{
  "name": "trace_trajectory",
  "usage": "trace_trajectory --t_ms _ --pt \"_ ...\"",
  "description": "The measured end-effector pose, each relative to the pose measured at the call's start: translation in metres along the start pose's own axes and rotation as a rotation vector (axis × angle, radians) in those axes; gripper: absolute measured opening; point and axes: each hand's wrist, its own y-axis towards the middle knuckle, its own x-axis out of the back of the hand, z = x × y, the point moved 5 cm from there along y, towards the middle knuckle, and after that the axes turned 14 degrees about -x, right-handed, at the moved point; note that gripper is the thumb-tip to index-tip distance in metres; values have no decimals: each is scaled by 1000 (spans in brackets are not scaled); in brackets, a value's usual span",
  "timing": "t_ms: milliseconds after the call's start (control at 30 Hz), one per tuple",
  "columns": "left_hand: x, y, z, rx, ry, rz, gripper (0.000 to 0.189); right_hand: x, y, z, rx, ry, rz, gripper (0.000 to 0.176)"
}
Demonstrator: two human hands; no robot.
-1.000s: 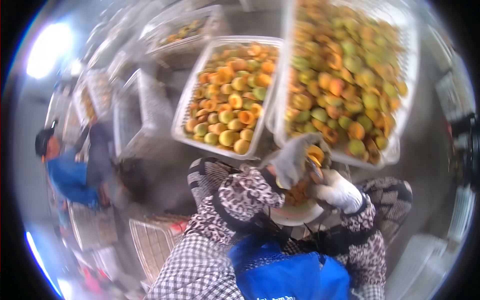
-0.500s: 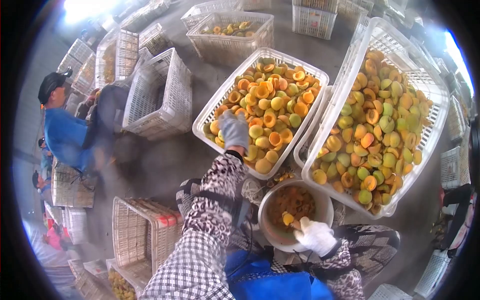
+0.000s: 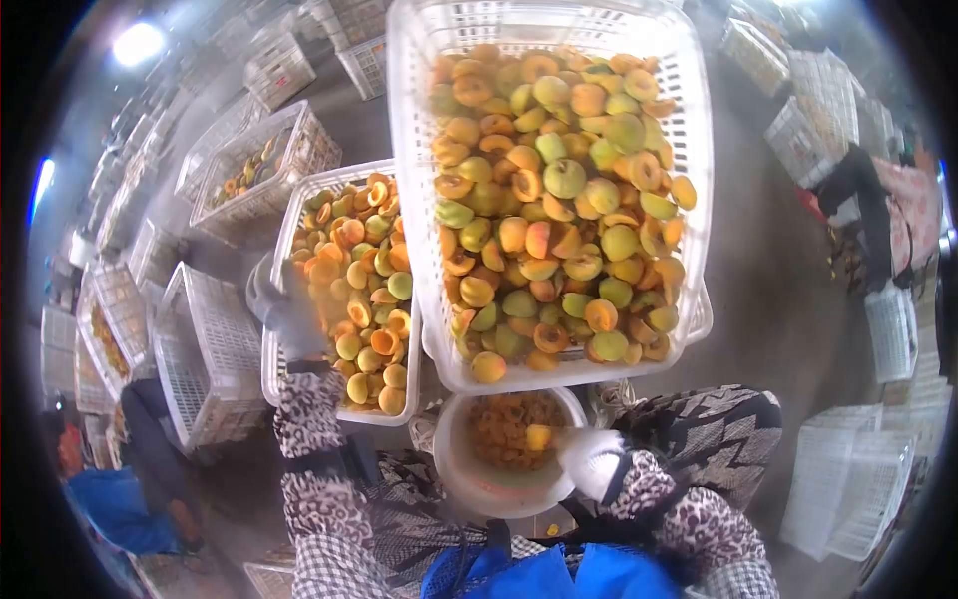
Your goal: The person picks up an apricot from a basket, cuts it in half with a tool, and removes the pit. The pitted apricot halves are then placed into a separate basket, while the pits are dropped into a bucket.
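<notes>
My left hand (image 3: 295, 325), in a grey glove and smeared by motion, is at the left rim of a white crate (image 3: 344, 411) full of apricot halves (image 3: 357, 278). Its fingers are too blurred to make out. Over the right side of a white bucket (image 3: 461, 491), my right hand (image 3: 591, 463) in a white glove is closed. A small yellow piece (image 3: 539, 437) shows just past its fingertips; I cannot tell what it is. Brown, pit-like bits (image 3: 499, 424) lie in the bucket, which stands between my knees.
A larger white crate (image 3: 559, 377) heaped with halved apricots stands directly ahead, overlapping the left crate in this view. More crates (image 3: 215, 349) stand on the left, and others (image 3: 848, 484) on the right. A person in blue (image 3: 125, 509) sits at lower left, and another person (image 3: 903, 215) is at right.
The view has swung right, so the crates and bucket appear further left. My left hand has gone from on top of the fruit to the crate's left rim. My right hand remains at the bucket.
</notes>
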Motion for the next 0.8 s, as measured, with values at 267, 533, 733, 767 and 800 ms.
trace_trajectory --t_ms 267,533,733,767,800 --pt "-109 18 -282 -493 -439 638 44 17 -23 -39 -100 781 260 22" --pt "-175 21 -300 -411 -80 872 52 21 -30 -48 -328 694 304 23" --pt "-112 -8 -258 671 -1325 708 38 54 -10 -110 -722 1746 -118 34" --pt "-100 -19 -255 812 -1527 690 35 53 2 -117 -787 2017 -12 36" --pt "-97 -36 -242 902 -1667 744 38 74 13 -131 -779 2165 106 37"
